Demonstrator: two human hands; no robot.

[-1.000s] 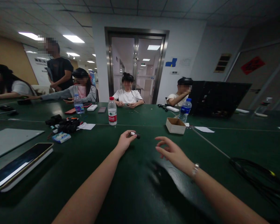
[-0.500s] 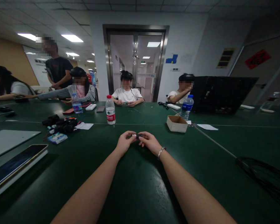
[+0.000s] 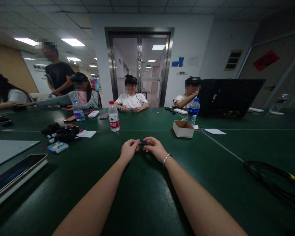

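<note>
A small dark cylinder (image 3: 144,143) is held crosswise between two bare hands, over the middle of a dark green desk (image 3: 142,190). Its left end, where a lighter, metallic-looking bit is shown, is pinched by the fingers of the left hand (image 3: 129,150). Its right end is gripped between the thumb and fingers of the right hand (image 3: 157,149), whose wrist is circled by a silver bracelet (image 3: 166,160). Both sets of fingers are drawn in narrowly around the cylinder; whether the desk is touched by the hands cannot be told.

Beyond the left hand, a red-capped water bottle (image 3: 114,119) is stood upright. Farther right, an open cardboard box (image 3: 183,131) is set just in front of a blue-capped water bottle (image 3: 193,112). At the near left, a smartphone (image 3: 18,173) is laid on a white object, near a blue-and-white packet (image 3: 57,147). At the right, a black cable (image 3: 265,173) is loosely coiled. Across the desk, a seat is taken by a person in a white T-shirt (image 3: 131,100).
</note>
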